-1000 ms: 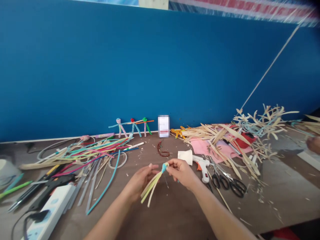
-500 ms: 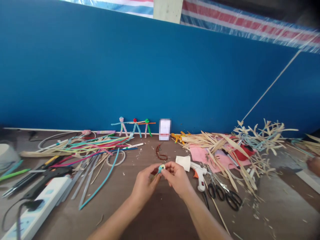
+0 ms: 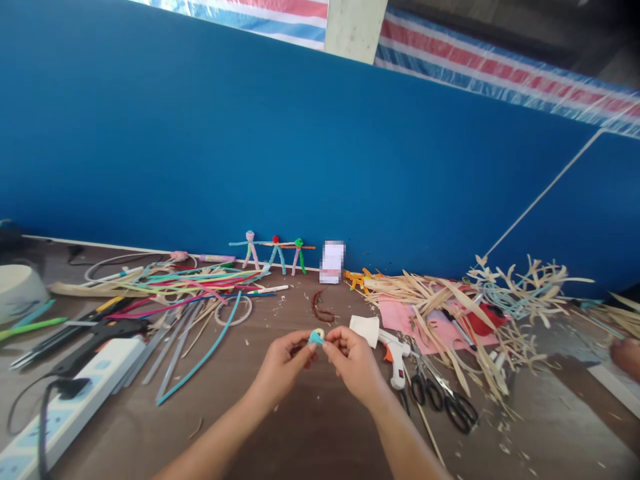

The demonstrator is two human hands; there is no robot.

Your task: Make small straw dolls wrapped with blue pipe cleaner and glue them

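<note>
On the brown worktable, the hands pinch a small blue loop beside a tipped paper cup.

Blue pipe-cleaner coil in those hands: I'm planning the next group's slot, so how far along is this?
Done: three pipe-cleaner figures stand by the wall, looking finished. In hand: the left hand and right hand pinch the blue pipe-cleaner coil. Left: a heap of coloured strips and a pile of dried leaf strips lie nearby, seemingly unused.
</note>
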